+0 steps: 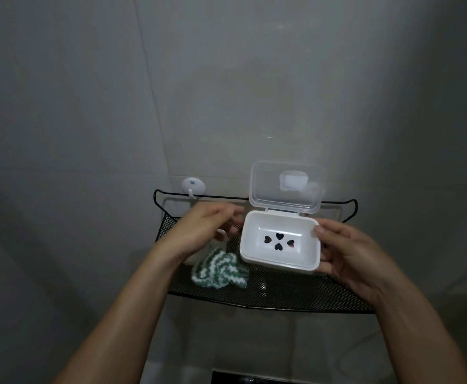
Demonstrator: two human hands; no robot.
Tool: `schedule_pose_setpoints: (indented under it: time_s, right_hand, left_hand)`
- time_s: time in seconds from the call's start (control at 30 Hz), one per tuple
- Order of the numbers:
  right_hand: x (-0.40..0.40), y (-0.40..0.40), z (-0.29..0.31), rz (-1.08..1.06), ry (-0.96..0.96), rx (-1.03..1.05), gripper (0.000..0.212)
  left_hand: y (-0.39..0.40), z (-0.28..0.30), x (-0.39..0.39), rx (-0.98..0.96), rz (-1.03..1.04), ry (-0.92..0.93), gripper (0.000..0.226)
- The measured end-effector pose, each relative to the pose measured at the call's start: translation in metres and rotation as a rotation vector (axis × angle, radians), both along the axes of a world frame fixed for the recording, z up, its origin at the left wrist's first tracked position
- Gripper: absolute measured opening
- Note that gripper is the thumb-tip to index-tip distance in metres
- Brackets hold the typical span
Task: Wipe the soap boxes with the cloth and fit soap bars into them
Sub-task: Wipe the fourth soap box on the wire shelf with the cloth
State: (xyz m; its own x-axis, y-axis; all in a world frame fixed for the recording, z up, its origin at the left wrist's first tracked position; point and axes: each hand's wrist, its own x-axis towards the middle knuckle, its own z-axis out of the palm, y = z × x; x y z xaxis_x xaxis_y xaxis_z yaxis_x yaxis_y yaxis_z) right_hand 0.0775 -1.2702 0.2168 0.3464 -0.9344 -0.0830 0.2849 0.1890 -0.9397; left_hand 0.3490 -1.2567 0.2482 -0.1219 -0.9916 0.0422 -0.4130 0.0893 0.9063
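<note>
A white soap box (254,245) with four heart-shaped drain holes is held above the black mesh shelf (282,295); its clear lid (265,187) stands open against the wall. My right hand (348,250) grips the box's right end, thumb on the rim and fingers underneath. My left hand (202,228) hovers just left of the box with fingers loosely curled, holding nothing that I can see. A green-and-white striped cloth (218,270) lies crumpled on the shelf below my left hand. The box is empty. A pale object shows partly behind my left wrist; what it is I cannot tell.
A white wall hook (193,187) is stuck to the tile just above the shelf's back rail. Grey tiled walls form a corner behind the shelf. A dark fixture edge (243,378) shows at the bottom.
</note>
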Motion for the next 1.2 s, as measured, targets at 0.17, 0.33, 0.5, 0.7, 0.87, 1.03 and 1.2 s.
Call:
schedule_pose_setpoints:
  time_s: [0.17, 0.33, 0.5, 0.7, 0.87, 1.03, 1.2]
  right_hand:
    - [-0.005, 0.0, 0.002, -0.109, -0.036, 0.046, 0.029]
    - [-0.004, 0.001, 0.003, -0.18, -0.04, 0.096, 0.019]
    - [0.0, 0.004, 0.0, -0.186, -0.024, 0.094, 0.014]
    - [0.019, 0.004, 0.001, -0.163, -0.044, 0.066, 0.017]
    - [0.034, 0.004, 0.003, -0.134, -0.097, 0.033, 0.019]
    - [0.034, 0.004, 0.003, -0.172, -0.139, 0.028, 0.019]
    - [0.034, 0.003, 0.002, -0.17, -0.118, 0.007, 0.02]
  left_hand:
    - [0.008, -0.017, -0.001, 0.139, -0.199, -0.896, 0.056]
    - [0.006, -0.03, -0.006, 0.157, -0.143, -0.88, 0.019]
    - [0.012, 0.002, 0.007, 0.024, 0.16, -0.515, 0.004]
    - [0.018, 0.038, -0.022, -0.501, 0.496, -0.565, 0.009]
    - [0.012, 0.019, -0.065, -0.56, 0.459, -0.686, 0.022]
    - [0.018, 0.0, -0.082, -0.617, 0.409, -0.831, 0.028]
    - [0.02, -0.008, -0.091, -0.527, 0.394, -0.878, 0.027]
